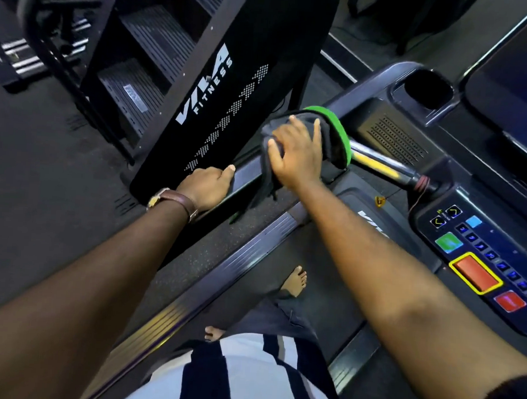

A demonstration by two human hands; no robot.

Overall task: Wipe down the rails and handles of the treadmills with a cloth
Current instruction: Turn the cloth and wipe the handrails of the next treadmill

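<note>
Both hands on rail (245, 180): R hand (295, 153) presses cloth (329, 135), L hand (208, 187) grips edge.

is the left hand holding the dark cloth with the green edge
No, the right hand presses the dark cloth with the green edge; the left hand grips the bare grey side rail.

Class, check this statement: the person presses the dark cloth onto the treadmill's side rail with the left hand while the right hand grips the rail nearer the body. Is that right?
The hands are swapped. In the head view the right hand presses the dark cloth onto the side rail, while the left hand grips the rail nearer the body.
</note>
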